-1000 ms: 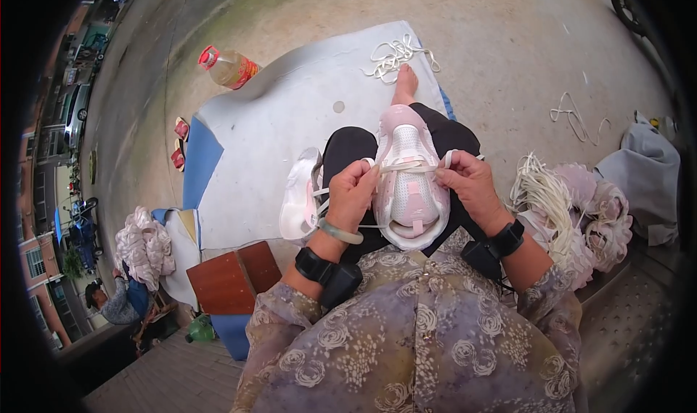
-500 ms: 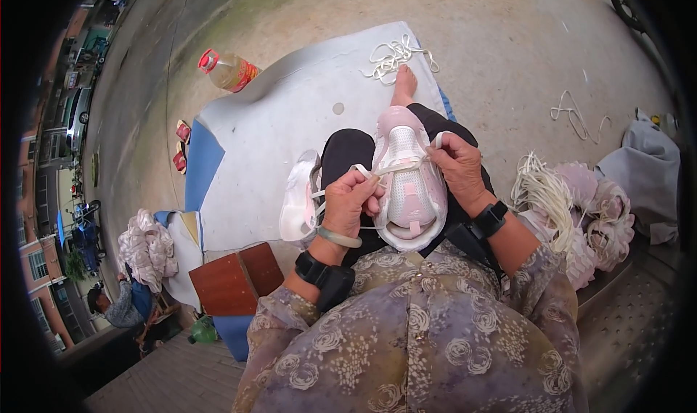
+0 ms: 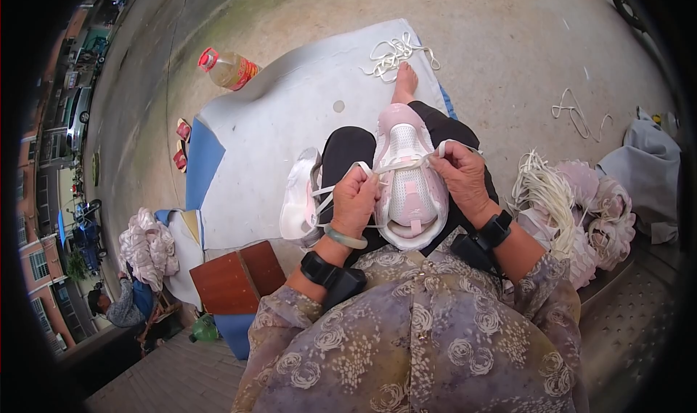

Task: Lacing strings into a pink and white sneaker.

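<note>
Left hand and right hand, apart, each pinch white lace above the pink-and-white shoe on the lap. Outdoors, a pale sheet covers hard ground; a red-capped bottle is beside it, loose laces at its far corner.

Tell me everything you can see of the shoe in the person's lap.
The pink and white sneaker lies lengthwise over the black trousers, laced side up. Its upper looks like dotted white mesh with smoother pink panels, edged by a pale sole. A flat white lace crosses its middle, pinched by the left hand and right hand.
</note>
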A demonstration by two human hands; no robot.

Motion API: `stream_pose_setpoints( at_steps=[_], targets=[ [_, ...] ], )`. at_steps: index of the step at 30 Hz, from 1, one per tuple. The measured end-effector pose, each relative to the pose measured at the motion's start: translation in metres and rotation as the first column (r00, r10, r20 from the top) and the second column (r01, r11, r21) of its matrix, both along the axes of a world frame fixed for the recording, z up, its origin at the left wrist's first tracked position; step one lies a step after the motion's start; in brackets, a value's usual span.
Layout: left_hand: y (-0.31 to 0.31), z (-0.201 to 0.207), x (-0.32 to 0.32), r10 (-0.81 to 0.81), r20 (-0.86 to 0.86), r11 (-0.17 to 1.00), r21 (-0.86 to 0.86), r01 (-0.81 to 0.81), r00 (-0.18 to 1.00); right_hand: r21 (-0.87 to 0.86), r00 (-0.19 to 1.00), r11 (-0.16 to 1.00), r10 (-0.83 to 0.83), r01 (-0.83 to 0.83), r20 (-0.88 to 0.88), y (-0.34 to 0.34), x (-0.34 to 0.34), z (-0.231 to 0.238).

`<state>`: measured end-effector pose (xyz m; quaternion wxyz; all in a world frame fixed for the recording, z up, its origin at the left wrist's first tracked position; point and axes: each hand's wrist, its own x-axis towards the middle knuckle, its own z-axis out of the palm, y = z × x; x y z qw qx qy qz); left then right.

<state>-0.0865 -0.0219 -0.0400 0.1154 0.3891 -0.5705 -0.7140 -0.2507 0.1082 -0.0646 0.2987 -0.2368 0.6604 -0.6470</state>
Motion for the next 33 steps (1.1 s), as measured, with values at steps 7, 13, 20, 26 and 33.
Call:
stream_pose_setpoints(
  at_steps=[7, 13, 20, 26, 33],
  targets=[
    [0.002, -0.015, -0.004, -0.017, -0.045, 0.957, -0.290, 0.003, 0.999, 0.097, 0.878, 0.980, 0.199, -0.174, -0.436, -0.006, -0.007, 0.002],
    [0.000, -0.022, -0.014, 0.070, -0.021, 0.918, -0.391, -0.072, 0.997, 0.153, 0.980, 0.968, 0.195, -0.197, 0.032, -0.002, -0.006, -0.001],
    [-0.002, -0.020, -0.018, 0.058, 0.010, 0.871, -0.490, -0.046, 0.998, 0.191, 0.982, 0.966, 0.186, -0.177, -0.030, 0.003, -0.006, 0.002],
    [-0.006, -0.007, -0.023, -0.077, 0.089, 0.698, -0.707, 0.117, 0.993, 0.214, 0.951, 0.965, 0.199, -0.149, -0.235, 0.009, -0.002, 0.017],
    [-0.003, -0.002, -0.025, -0.007, 0.212, 0.737, -0.659, 0.149, 0.977, 0.152, 0.833, 0.976, 0.210, -0.153, -0.512, -0.007, 0.006, 0.048]
  ],
)
